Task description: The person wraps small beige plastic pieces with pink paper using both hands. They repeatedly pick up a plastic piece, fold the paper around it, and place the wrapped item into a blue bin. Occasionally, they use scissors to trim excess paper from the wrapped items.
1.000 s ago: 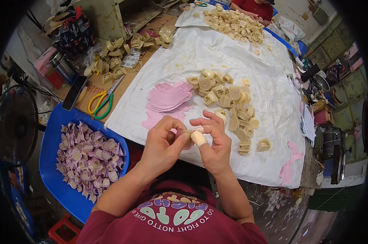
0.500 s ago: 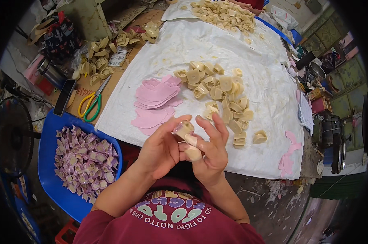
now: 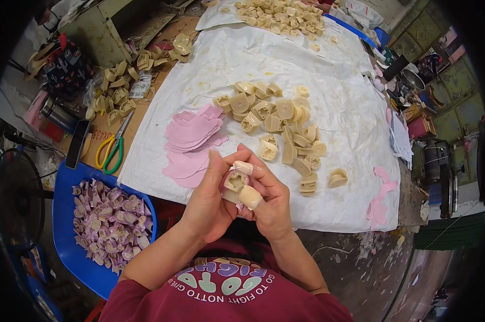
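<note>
Both hands clasp one small cream-coloured moulded piece (image 3: pixel 235 181) with a pink sheet wrapped around it, held just above the near edge of the white cloth-covered table (image 3: pixel 339 102); left hand (image 3: pixel 210 201) cups the piece from beneath and the side, fingers curled around it; right hand (image 3: pixel 266 201) closes over it from the other side, thumb and forefinger wearing pale fingertip covers (image 3: pixel 250 197) that press on the pink edge; the piece's hollow face is turned upward, so the wrap can be judged by eye. To do this step well, it seems best to keep the piece steady in the left palm and let the covered right fingertips smooth the pink material tight against the form, working round the rim so no fold is left standing. Just beyond the hands lies a stack of pink cut sheets (image 3: pixel 193 140); beside it, a heap of bare cream moulded pieces (image 3: pixel 277 121); to the left, a blue plastic tub (image 3: pixel 65 247) holds wrapped purple-pink pieces (image 3: pixel 111 225); yellow-and-green-handled scissors (image 3: pixel 109 153) lie near the tub.
</note>
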Available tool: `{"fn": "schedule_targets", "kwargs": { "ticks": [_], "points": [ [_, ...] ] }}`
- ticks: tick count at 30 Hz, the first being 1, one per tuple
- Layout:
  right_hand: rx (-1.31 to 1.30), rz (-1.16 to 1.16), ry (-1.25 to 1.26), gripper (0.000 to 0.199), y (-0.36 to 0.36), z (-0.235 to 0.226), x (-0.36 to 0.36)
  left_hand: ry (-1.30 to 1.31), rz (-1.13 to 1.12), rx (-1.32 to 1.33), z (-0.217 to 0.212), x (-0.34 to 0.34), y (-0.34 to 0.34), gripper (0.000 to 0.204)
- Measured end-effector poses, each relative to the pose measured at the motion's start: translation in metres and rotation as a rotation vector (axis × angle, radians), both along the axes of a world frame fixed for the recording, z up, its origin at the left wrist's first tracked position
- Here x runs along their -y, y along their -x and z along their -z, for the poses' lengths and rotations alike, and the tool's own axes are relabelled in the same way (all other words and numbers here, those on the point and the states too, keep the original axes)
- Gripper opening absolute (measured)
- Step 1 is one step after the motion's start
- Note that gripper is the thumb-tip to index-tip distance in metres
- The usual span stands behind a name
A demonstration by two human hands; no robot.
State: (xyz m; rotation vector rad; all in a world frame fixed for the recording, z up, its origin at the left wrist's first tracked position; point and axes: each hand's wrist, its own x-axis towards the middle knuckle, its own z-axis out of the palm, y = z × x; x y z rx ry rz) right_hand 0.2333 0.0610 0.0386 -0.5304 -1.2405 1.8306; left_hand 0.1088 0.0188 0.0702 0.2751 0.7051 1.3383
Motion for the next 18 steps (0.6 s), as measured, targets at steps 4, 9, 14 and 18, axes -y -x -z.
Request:
{"fn": "schedule_targets", "kwargs": {
  "ticks": [4, 9, 14, 18],
  "points": [
    [-0.077, -0.062, 0.241, 0.04, -0.004, -0.002, 0.002, 0.028, -0.029, -0.205, -0.006, -0.006, -0.007, 0.055],
    [-0.025, 0.04, 0.17, 0.034, 0.005, -0.001, 0.0, -0.072, -0.141, -0.401, 0.003, -0.012, -0.011, 0.049],
    [-0.091, -0.127, 0.277, 0.025, 0.002, -0.004, -0.01, -0.101, -0.324, -0.427, 0.002, -0.011, -0.015, 0.047],
    [-0.051, 0.034, 0.148, 0.025, 0.022, -0.018, 0.002, -0.259, -0.454, -0.687, 0.011, -0.007, -0.017, 0.046]
  ]
}}
